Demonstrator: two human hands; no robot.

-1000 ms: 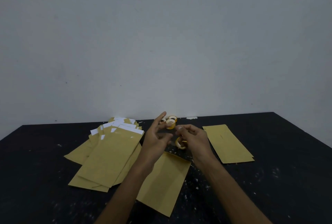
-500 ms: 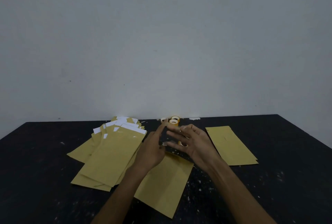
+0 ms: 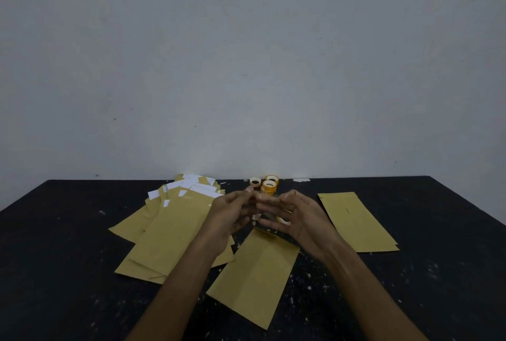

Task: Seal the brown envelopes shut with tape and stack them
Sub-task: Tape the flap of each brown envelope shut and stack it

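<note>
Opened out since a second ago: right hand (image 3: 304,217), fingers loosely cradling tape roll (image 3: 283,219) above centre envelope (image 3: 254,277) lying flat on table (image 3: 82,258). Grip of left hand (image 3: 230,212) indiscernible. Keep tape taut; avoid slack-induced self-sticking.

No text, label, brand, number or sign is legible in this view. The brown envelopes (image 3: 169,231) show plain faces and blank white strips (image 3: 204,190). Any print on the tape rolls (image 3: 269,186) is too small to read.
</note>
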